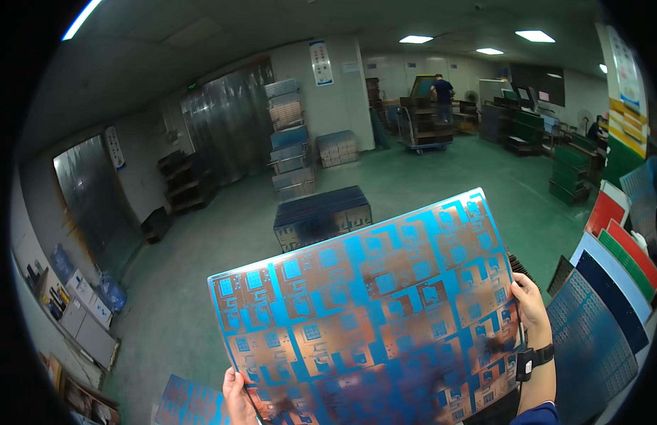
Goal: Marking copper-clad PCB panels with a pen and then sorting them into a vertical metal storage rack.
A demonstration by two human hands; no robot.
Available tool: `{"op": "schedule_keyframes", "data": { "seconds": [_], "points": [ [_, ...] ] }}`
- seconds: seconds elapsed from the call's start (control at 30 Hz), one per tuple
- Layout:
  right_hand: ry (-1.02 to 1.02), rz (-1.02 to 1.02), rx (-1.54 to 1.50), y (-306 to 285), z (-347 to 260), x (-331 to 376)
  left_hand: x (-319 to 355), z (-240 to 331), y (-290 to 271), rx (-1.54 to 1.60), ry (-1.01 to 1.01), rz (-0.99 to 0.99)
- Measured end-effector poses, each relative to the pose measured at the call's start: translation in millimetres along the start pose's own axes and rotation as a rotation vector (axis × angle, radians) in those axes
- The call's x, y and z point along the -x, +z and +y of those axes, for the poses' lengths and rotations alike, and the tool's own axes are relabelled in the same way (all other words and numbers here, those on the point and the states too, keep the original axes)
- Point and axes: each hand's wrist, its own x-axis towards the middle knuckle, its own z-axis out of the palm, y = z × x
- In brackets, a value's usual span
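A large printed circuit board panel (371, 304), copper with a shiny blue pattern, is tilted up in front of me and fills the lower middle of the view. My left hand (234, 397) grips its lower left edge, partly cut off by the frame. On the right edge, my right hand (532, 304) is closed with the thumb over the face; the fingers behind the panel are hidden. A black wrist device (536, 363) is on my right wrist. Below and left of my left hand lies another blue and copper panel (190, 402).
Beyond the held panel stands a dense row of upright panels (321, 212). Tall stacks (289, 152) rise behind it. At right lean several coloured boards (597, 333). A cabinet (91, 326) and plastic bottles (111, 292) line the left. A person (442, 95) stands by a cart (424, 134) far off.
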Motion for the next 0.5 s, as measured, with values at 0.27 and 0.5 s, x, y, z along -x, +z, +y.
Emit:
{"op": "schedule_keyframes", "data": {
  "seconds": [0.27,0.5],
  "points": [
    [-0.297,0.010,-0.269,-16,-8,-26,-15,23,11,-0.039,0.408,-0.111],
    [-0.341,-0.240,-0.679,-114,32,-38,-10,25,73,0.012,0.273,-0.108]
  ]
}}
